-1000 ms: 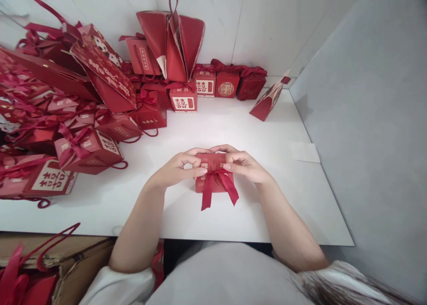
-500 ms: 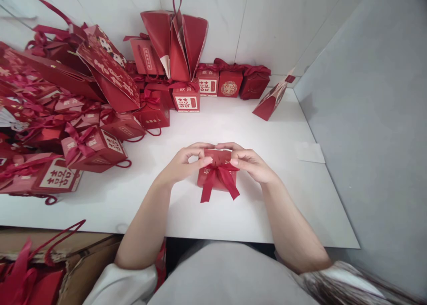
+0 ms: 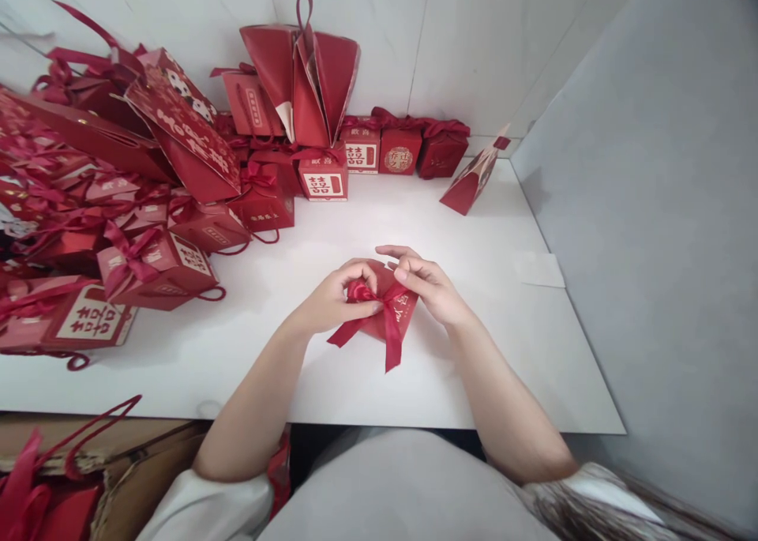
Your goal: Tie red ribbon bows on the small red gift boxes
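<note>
Carton: a brown carton (image 3: 148, 478) is sitting below the table's near edge, left of the person's lap, with red ribbon spilling from it.
Table: a white table (image 3: 474, 367) is carrying everything else.
Box: a small red box (image 3: 395, 313) is resting tilted on the table's middle, just beyond the near edge, turned on a corner with gold print facing up.
Ribbon: a red ribbon (image 3: 391, 336) is crossing the box, its two tails hanging toward the near edge.
Left hand: the left hand (image 3: 332, 300) is touching the box's left side, fingers curled and pinching the ribbon bow at the top.
Right hand: the right hand (image 3: 429, 288) is lying on the box's right side, thumb and forefinger pressing at the knot, the other fingers loosely spread above.
Paper: a white slip (image 3: 538, 270) is lying flat, right of the box, near the grey wall.
Pile: a heap of red boxes (image 3: 154, 261) is filling the table's left side, well apart from the box.
Back row: three boxes (image 3: 399, 150) are standing along the far wall; an open red bag (image 3: 308, 75) is rising above them.
</note>
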Tool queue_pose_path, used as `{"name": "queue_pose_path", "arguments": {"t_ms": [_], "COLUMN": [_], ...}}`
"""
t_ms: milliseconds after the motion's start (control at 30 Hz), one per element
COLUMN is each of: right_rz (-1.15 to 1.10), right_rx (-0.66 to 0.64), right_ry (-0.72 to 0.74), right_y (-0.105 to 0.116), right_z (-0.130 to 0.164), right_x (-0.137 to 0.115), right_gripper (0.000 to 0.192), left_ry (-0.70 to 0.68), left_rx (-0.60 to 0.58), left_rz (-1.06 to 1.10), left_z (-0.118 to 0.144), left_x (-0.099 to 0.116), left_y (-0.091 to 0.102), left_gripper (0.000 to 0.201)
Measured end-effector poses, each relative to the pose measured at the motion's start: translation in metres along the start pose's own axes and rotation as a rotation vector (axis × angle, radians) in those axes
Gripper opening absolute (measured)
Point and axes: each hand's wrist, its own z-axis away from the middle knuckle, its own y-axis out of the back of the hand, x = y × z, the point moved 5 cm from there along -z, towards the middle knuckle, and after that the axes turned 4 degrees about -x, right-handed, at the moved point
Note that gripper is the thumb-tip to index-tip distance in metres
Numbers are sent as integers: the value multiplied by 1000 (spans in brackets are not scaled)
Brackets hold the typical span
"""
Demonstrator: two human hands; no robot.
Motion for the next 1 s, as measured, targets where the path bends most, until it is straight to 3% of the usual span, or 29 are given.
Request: {"name": "queue_pose_path", "arguments": {"t_ms": [133,267,333,433,467,567,633,833,1000], "right_rz": [28,128,245,478,543,643,703,753,537], "right_rx": [41,181,259,367,355,127,38,149,52], "right_ry": [-24,-2,62,68,12,-202,-220,-100,-274], "right_y": [2,9,13,14,12,-4,-15,-18,-2], "right_z": [0,4,10,26,31,38,38,28,32], "right_x": [0,-12,-28,-54,-59,-60,-57,-44,-40], "right_gripper": [35,22,21,26,30,38,31,7,22], "left_ry": [3,-33,-52,-88,-108,-149,-146,-116,-111], "left_rx": [-49,-163,-127,28,59,51,31,201,237], "left_rz": [41,41,55,1,-44,-156,-179,-196,-156], "left_z": [2,7,8,7,7,5,4,1,-2], "left_x": [0,4,7,12,14,19,17,5,1], "left_y": [2,8,13,18,17,7,3,7,8], "left_gripper": [26,54,46,25,20,8,6,10,13]}}
